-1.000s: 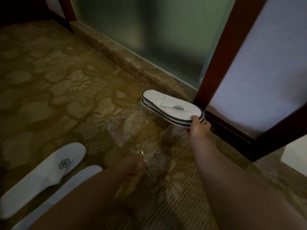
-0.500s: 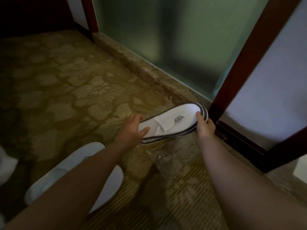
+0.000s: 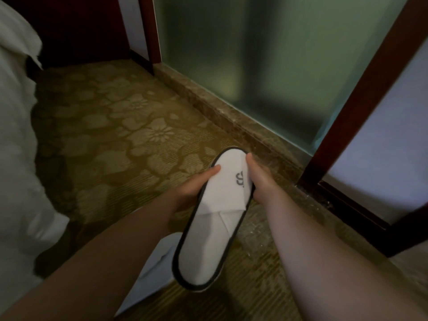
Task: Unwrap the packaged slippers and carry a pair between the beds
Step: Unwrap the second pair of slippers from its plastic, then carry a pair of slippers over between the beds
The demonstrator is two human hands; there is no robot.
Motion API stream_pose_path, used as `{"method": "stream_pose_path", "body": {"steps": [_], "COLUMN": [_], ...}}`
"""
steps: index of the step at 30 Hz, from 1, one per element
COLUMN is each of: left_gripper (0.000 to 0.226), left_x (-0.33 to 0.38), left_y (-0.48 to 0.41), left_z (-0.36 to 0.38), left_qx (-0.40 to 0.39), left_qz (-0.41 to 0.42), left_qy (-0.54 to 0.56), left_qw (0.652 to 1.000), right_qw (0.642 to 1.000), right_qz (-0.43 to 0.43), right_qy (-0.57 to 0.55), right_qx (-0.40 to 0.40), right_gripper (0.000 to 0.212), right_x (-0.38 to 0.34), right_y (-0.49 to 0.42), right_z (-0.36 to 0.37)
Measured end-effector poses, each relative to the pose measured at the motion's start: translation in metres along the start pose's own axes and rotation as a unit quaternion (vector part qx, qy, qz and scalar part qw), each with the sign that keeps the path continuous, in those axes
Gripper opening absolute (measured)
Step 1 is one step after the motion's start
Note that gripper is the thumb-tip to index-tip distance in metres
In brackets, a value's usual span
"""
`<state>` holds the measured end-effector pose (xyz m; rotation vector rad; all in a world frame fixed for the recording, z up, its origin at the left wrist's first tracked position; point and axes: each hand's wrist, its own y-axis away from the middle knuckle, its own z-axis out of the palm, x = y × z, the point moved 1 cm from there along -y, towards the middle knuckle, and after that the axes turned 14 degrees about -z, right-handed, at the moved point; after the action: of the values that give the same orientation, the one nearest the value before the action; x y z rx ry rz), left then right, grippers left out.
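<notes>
A stacked pair of white slippers (image 3: 215,218) with dark soles and a grey logo is held up off the carpet, toe end away from me. My left hand (image 3: 194,186) grips its left edge near the toe, thumb on top. My right hand (image 3: 259,179) grips the right edge, thumb on the upper. Another white slipper (image 3: 155,267) lies on the carpet below, partly hidden by my left forearm and the held pair. The clear wrapper (image 3: 252,239) lies crumpled on the carpet under my right arm, faint in the dim light.
White bedding (image 3: 18,158) hangs down the left side. A stone sill (image 3: 231,117) runs under a frosted glass panel (image 3: 266,66). A dark wooden frame (image 3: 352,112) stands at the right. Patterned carpet (image 3: 111,140) stretches ahead.
The stacked pair has come up off the carpet and turned toe-away. My left hand went from the wrapper to the slippers and now grips them. The view has swung, bringing the bedding in at left.
</notes>
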<state>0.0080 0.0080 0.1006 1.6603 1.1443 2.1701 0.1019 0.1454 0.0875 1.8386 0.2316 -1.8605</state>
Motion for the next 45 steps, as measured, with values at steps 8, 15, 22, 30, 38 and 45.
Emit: {"method": "stream_pose_path", "body": {"steps": [8, 15, 22, 30, 38, 45], "left_gripper": [0.042, 0.061, 0.052, 0.081, 0.050, 0.051], "left_x": [0.011, -0.002, -0.008, -0.020, -0.059, -0.044], "left_y": [-0.001, -0.018, -0.030, -0.058, -0.047, 0.030], "left_z": [-0.021, -0.031, -0.010, 0.006, -0.008, -0.023], "left_qx": [0.158, 0.317, 0.330, 0.194, 0.282, 0.306], "left_qz": [0.049, 0.030, 0.024, -0.045, -0.069, -0.120], "left_qy": [0.056, 0.138, 0.147, 0.145, 0.030, 0.007], "left_qw": [0.985, 0.938, 0.932, 0.969, 0.956, 0.945], "right_qw": [0.997, 0.985, 0.989, 0.999, 0.991, 0.984], "right_qz": [0.018, 0.049, 0.044, 0.051, 0.116, 0.165], "right_qy": [-0.021, 0.035, 0.083, -0.017, 0.029, 0.069], "right_qx": [-0.078, -0.161, -0.111, 0.004, 0.052, 0.020], "right_gripper": [0.049, 0.040, 0.052, 0.050, 0.055, 0.043], "right_x": [-0.005, 0.009, 0.024, 0.037, 0.061, 0.015], "right_y": [0.000, 0.007, 0.006, -0.004, 0.018, 0.064], "right_z": [0.008, 0.029, 0.029, 0.010, -0.001, 0.008]}}
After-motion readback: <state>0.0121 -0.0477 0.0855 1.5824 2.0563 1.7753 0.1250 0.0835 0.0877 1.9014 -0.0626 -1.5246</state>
